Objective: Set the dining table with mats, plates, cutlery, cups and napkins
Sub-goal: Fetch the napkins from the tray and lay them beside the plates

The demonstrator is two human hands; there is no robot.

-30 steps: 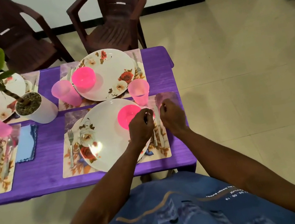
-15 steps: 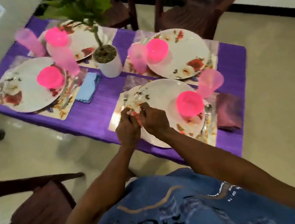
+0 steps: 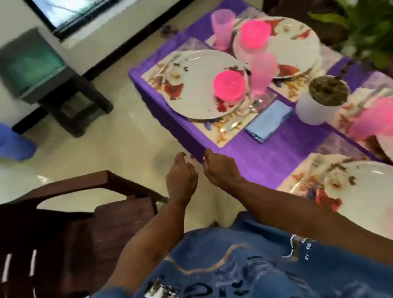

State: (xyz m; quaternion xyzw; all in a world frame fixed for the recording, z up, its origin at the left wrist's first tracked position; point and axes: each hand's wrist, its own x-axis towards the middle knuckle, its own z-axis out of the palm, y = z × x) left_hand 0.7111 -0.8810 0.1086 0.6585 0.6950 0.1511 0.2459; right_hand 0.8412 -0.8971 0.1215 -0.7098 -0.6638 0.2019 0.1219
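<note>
The purple-clothed table [image 3: 265, 160] runs off the frame's right edge, cutting off its nearest floral plates and pink bowls, everything motion-blurred. At its near edge, short of the blue napkin [image 3: 268, 120], the left hand [image 3: 181, 178] and right hand [image 3: 218, 169] hang side by side with loosely curled fingers, apparently empty, though contact with the cloth is unclear.

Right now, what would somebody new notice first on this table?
Probably the bright pink bowls sitting on white flowered plates, against the purple cloth. Next, the green plant in its white pot near the middle. Closest, both hands, left and right, meet at the cloth's near edge.
</note>
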